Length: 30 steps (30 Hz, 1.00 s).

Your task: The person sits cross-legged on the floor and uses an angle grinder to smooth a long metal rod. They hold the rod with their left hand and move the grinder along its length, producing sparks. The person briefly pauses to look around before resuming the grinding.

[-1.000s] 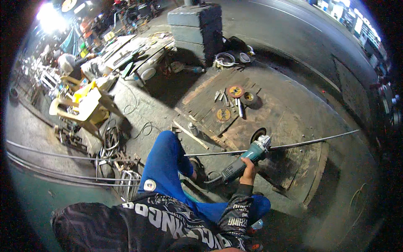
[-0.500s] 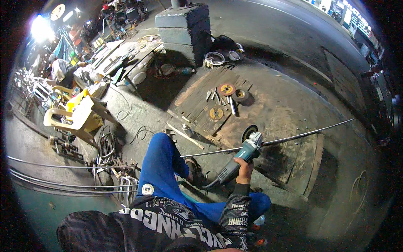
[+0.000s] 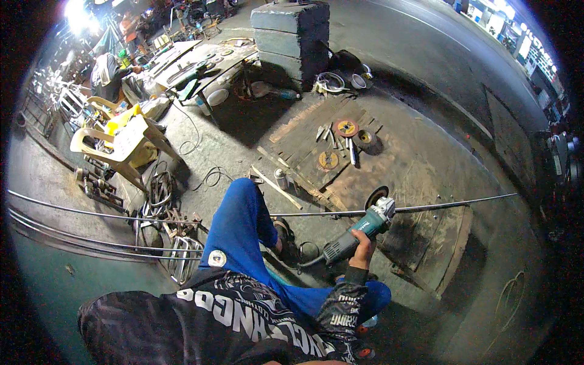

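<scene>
Right hand (image 3: 362, 248) is wrapped around the green angle grinder (image 3: 368, 224), its dark disc (image 3: 375, 197) beyond the grip. One long metal rod (image 3: 435, 207) runs crosswise just ahead of the hand; farther ahead, a red disc (image 3: 346, 128) lies on wooden boards (image 3: 404, 164).

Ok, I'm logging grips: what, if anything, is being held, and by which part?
The right hand holds the grinder by the middle of its body, behind the metal head. The left hand is out of view.
</scene>
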Tool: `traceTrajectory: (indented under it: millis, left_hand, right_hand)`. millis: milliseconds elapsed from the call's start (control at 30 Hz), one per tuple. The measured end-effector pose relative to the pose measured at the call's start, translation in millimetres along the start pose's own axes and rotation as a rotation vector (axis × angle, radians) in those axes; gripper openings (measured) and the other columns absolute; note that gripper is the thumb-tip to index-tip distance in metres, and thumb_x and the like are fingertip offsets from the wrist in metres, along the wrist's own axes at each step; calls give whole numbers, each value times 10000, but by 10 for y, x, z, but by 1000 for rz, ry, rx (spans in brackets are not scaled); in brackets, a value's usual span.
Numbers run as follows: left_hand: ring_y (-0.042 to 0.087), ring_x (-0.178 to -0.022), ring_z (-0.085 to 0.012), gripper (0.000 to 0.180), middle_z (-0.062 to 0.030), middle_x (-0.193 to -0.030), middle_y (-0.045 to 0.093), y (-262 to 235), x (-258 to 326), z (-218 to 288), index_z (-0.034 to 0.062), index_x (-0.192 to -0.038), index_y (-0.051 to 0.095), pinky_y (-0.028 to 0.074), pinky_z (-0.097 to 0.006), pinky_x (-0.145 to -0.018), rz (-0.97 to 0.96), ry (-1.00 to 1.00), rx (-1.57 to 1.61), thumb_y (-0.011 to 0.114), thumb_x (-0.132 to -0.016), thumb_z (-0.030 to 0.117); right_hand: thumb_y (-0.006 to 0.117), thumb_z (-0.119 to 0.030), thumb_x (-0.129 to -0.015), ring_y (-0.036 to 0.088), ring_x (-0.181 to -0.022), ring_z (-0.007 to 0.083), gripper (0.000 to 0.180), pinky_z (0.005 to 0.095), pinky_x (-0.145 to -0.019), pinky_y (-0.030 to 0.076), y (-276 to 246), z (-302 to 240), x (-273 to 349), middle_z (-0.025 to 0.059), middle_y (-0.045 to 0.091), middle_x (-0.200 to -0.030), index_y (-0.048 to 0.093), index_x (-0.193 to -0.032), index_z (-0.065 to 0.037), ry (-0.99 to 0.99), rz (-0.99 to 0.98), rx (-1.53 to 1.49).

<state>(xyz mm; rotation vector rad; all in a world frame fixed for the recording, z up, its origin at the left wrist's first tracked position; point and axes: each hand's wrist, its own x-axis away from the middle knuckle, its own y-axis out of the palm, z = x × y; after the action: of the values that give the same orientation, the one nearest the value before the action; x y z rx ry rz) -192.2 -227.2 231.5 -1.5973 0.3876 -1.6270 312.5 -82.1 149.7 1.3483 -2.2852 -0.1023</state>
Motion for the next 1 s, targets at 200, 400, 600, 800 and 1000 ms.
traceTrajectory:
  millis: [200, 400, 600, 800, 1000]
  left_hand:
    - [617, -781, -224, 287, -134, -872, 645, 50, 9, -9, 59, -1027, 623, 491, -389, -694, -22, 12, -10, 578, -854, 284]
    - [616, -763, -206, 282, -126, -860, 647, 65, -105, 8, 57, -1025, 625, 491, -383, -683, -98, 33, -62, 578, -860, 282]
    - [615, -745, -188, 278, -117, -848, 649, -223, -504, 263, 55, -1023, 627, 490, -377, -672, -333, 154, -250, 577, -866, 279]
    - [587, -1030, -267, 628, -199, -1166, 573, -418, -1058, 1641, -7, -1251, 470, 468, -367, -894, 256, 715, 378, 737, -709, 164]
    - [595, -917, -394, 388, -211, -977, 613, 34, -1367, 2463, 32, -1113, 547, 472, -466, -787, 411, 718, 28, 587, -835, 300]
  right_hand:
    - [666, -184, -686, 565, -761, 231, 266, 344, -740, 460, -63, 75, 61, 71, 601, -861, 628, -870, 3, 53, 0, -72]
    - [700, -153, -656, 576, -792, 238, 271, 364, -758, 473, -72, 48, 35, 68, 588, -874, 608, -863, -5, 36, 87, 61]
    - [696, -143, -641, 584, -811, 231, 267, 362, -763, 475, -24, -206, 128, 70, 583, -876, 607, -860, -19, 93, 7, -51]
    - [618, -200, -719, 582, -774, 222, 290, 339, -749, 465, -143, -162, 32, 74, 603, -868, 631, -915, 13, 44, 22, -82]
    - [608, -217, -768, 584, -743, 220, 275, 322, -733, 460, -293, -19, -171, 80, 609, -859, 637, -923, 8, -65, -98, -41]
